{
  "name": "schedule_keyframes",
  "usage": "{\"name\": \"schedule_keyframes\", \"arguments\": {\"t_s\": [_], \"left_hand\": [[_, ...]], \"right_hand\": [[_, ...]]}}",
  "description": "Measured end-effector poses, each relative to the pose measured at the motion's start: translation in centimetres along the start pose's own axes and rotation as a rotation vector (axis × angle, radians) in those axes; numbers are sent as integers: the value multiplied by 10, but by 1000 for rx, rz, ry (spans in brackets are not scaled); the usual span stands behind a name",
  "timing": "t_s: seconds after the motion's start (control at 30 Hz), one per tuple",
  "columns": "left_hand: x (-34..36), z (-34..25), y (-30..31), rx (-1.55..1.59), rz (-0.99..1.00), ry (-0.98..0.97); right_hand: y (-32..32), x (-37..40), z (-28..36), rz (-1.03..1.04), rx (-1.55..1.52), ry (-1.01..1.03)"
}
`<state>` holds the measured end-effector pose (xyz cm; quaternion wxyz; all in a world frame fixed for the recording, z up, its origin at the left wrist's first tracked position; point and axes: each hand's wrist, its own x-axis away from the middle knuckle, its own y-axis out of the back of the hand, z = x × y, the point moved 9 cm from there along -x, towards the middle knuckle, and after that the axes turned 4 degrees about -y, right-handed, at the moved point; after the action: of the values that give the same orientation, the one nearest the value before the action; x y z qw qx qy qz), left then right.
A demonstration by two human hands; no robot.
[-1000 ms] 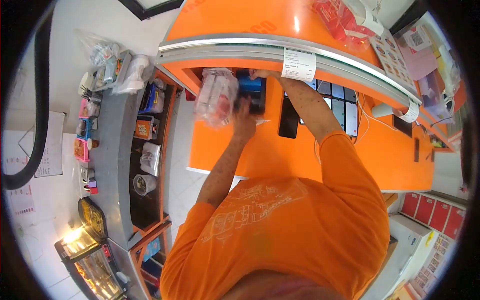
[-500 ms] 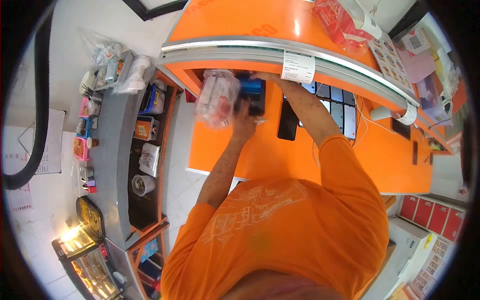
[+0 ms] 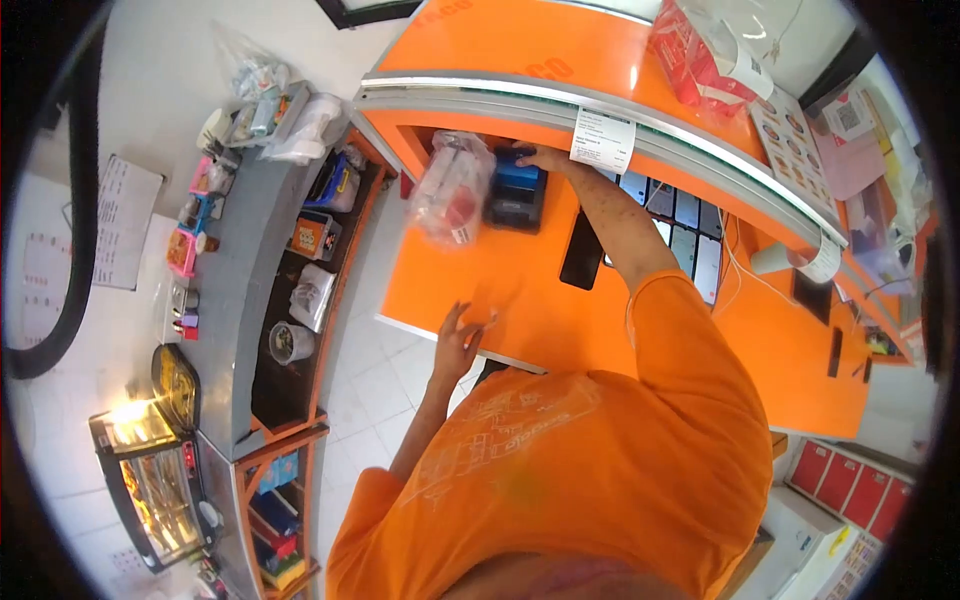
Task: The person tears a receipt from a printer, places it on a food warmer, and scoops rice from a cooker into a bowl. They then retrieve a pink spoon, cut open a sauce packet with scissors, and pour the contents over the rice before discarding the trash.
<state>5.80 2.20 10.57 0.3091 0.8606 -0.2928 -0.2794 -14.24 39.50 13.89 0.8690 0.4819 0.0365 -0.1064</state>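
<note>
My right hand (image 3: 547, 159) reaches under the counter's raised shelf, its fingers stretched over the far end of a small black printer with a blue top (image 3: 516, 202). Lower down, over the front part of the orange counter (image 3: 420, 275), my left hand (image 3: 462, 338) is apart from the printer, with its fingers spread. Beside the printer on the left stands a clear plastic bag (image 3: 450, 190) with pale and red contents. To the right of the printer lies a dark phone (image 3: 581, 252), close to several phones (image 3: 685, 235) in rows.
A printed receipt (image 3: 602, 140) hangs from the shelf's metal edge (image 3: 480, 102). White cables (image 3: 735, 245) run beside the phones. A red bag (image 3: 695, 60) sits on the upper shelf. At left are a grey side counter (image 3: 260, 270) and a lit food warmer (image 3: 150, 480).
My left hand has left the printer and drawn back toward my body. My right hand stays at the printer's far end. The whole view has shifted slightly.
</note>
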Motion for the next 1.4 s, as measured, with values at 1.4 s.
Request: {"name": "schedule_keyframes", "arguments": {"t_s": [1.4], "left_hand": [[499,25,196,489,-1288,790]], "right_hand": [[-124,260,198,-1050,-601,-185]]}}
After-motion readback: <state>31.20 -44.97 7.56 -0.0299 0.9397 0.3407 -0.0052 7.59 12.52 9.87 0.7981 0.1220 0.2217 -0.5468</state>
